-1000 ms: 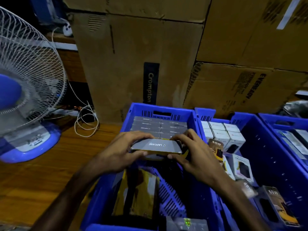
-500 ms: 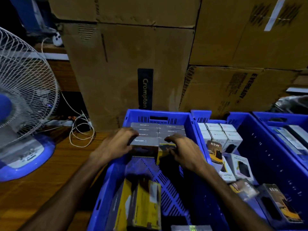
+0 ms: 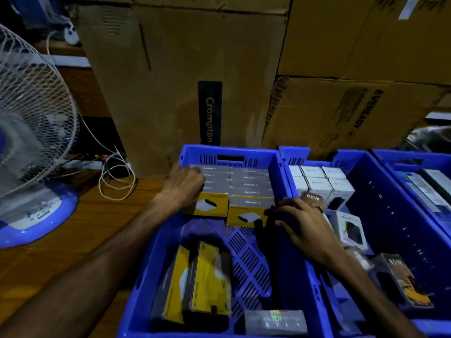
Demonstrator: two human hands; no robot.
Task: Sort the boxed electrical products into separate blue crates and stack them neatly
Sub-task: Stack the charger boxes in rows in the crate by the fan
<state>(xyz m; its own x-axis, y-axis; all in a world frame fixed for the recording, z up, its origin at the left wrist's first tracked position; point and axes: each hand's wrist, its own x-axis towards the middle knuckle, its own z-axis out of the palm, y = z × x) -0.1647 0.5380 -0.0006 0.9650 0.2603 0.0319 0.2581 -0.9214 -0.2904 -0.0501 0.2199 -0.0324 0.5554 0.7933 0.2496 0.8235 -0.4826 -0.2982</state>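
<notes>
At the far left we see a white-caged table fan [image 3: 31, 132] on a blue base, standing on the wooden table [image 3: 73, 240], with a loose coil of white cable [image 3: 117, 181] just beside it. Our left hand [image 3: 184, 189] rests on the left column of grey-topped boxes [image 3: 250, 184] packed at the far end of the nearest blue crate [image 3: 280, 164]; its fingers curl over the boxes' near edge, though we cannot tell whether they actually grip one. Loose yellow boxes [image 3: 202, 281] lie blurred at the crate's near end. Our right hand [image 3: 302, 220] sits at the crate's right wall, fingers curled beside the front box of the right column, hold unclear. Further right, a second blue crate [image 3: 395, 215] holds white boxes [image 3: 317, 181] and dark 65W boxes [image 3: 402, 281]. Brown cartons [image 3: 183, 69] stand behind.
</notes>
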